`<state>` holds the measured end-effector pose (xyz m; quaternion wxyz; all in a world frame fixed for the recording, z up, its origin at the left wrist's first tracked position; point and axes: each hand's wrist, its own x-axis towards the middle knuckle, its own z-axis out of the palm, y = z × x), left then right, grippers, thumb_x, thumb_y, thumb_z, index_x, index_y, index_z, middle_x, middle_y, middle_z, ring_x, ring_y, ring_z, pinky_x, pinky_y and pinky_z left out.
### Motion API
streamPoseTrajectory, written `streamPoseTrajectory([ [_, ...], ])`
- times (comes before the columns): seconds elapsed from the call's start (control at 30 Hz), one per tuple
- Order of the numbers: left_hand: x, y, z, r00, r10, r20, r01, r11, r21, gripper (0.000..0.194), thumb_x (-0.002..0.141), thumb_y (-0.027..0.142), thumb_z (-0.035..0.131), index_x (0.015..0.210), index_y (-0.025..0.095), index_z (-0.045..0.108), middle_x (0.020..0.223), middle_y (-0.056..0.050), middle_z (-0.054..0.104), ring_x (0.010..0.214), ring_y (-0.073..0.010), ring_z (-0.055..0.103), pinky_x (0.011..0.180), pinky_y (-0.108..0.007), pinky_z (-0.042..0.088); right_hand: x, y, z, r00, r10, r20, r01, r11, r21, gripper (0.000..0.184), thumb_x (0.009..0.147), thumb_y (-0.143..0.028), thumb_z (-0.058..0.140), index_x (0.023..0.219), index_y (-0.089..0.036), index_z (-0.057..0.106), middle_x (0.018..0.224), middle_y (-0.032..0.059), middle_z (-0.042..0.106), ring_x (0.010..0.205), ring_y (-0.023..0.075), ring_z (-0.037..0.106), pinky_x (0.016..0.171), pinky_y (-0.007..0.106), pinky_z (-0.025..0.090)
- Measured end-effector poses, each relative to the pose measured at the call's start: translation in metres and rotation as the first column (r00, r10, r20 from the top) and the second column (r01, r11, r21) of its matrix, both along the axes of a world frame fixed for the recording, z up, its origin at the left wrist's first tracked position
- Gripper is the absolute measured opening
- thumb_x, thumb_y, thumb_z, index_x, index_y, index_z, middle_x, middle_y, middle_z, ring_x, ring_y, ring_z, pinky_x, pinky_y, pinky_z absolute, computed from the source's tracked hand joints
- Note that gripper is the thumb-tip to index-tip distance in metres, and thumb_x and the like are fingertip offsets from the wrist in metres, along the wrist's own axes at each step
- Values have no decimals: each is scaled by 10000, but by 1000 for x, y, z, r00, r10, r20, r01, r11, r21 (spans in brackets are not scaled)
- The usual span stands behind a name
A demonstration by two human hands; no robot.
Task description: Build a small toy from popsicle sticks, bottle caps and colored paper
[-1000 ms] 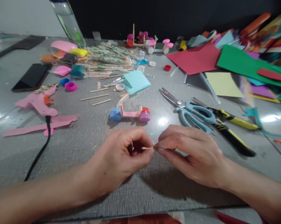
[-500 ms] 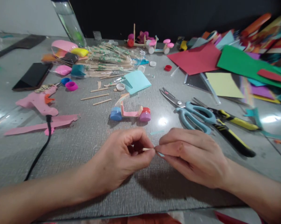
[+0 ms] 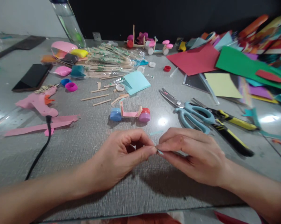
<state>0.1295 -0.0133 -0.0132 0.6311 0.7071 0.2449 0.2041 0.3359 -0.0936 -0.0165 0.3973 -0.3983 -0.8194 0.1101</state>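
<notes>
My left hand is closed, thumb and index finger pinched together. A short wooden stick showed between them a moment ago and is now hidden by the fingers. Meeting it fingertip to fingertip, my right hand is closed on a narrow strip of light blue paper, whose end peeks out below. Just beyond the hands stands a small scooter model with a pink deck and bottle-cap wheels, blue at left, red and purple at right. A thin light blue paper scrap lies between the model and my right hand.
Blue-handled scissors and yellow-black pliers lie at right. A pink glue gun with its black cord rests at left. Behind are loose wooden sticks, folded light blue paper, wrapped sticks and a water bottle.
The wooden stick seen between my left fingers has gone out of sight behind them. My left thumb has shifted slightly right; the hands stay in nearly the same place.
</notes>
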Motion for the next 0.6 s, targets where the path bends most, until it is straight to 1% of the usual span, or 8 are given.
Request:
streamPoseTrajectory([
  [0.07,-1,0,0,1000,-7,-15,9,996,90,129,948,224,649,835,181,695,720,43,638,666,-75,540,605,-183,435,-1,0,0,1000,-24,-18,23,1000,-17,83,982,-84,613,995,-163,636,861,43,731,804,132,698,700,238,555],
  [0.17,-4,-1,-4,1000,26,-6,-24,970,242,33,938,222,688,961,208,708,863,28,716,731,-85,613,625,-181,481,-2,-1,0,997,-65,-48,63,997,-47,75,981,-98,614,977,-171,629,820,31,723,775,138,703,656,247,543],
  [0.23,-6,-2,-7,999,41,34,-50,937,346,113,934,194,705,1039,235,704,936,32,742,758,-81,641,635,-174,495,-3,-2,-1,994,-83,-66,78,995,-68,57,983,-121,629,964,-175,629,799,29,716,761,144,704,635,252,531],
  [0.3,-7,-3,-10,996,37,85,-72,892,446,140,945,159,694,1053,248,701,925,38,748,767,-81,658,662,-183,503,-4,-2,-2,992,-92,-82,85,992,-88,53,986,-138,638,954,-178,626,798,32,714,753,144,702,632,256,524],
  [0.37,-7,-3,-12,991,27,131,-92,848,522,131,945,144,694,1031,243,699,900,32,751,783,-99,680,704,-213,518,-4,-2,-2,990,-101,-95,91,990,-103,64,987,-141,638,945,-183,618,794,26,709,741,138,693,635,253,517],
  [0.43,-7,-3,-12,986,19,165,-110,819,564,105,949,145,689,1006,233,695,886,21,753,800,-118,699,740,-240,533,-5,-2,-1,989,-112,-95,101,989,-111,71,989,-137,634,940,-186,614,789,16,703,728,127,681,639,245,510],
  [0.5,-6,-3,-12,986,20,167,-116,801,587,97,950,141,685,997,225,692,874,20,751,778,-116,696,725,-239,530,-5,-3,-1,988,-124,-95,113,987,-117,73,990,-137,631,937,-184,616,785,9,699,719,116,670,643,236,504],
  [0.6,-5,-3,-11,986,45,160,-131,803,582,126,938,119,690,1012,221,690,877,31,756,746,-97,681,688,-214,515,-6,-3,-1,986,-126,-109,112,986,-126,81,995,-135,623,929,-183,615,784,0,695,716,107,659,648,229,499],
])
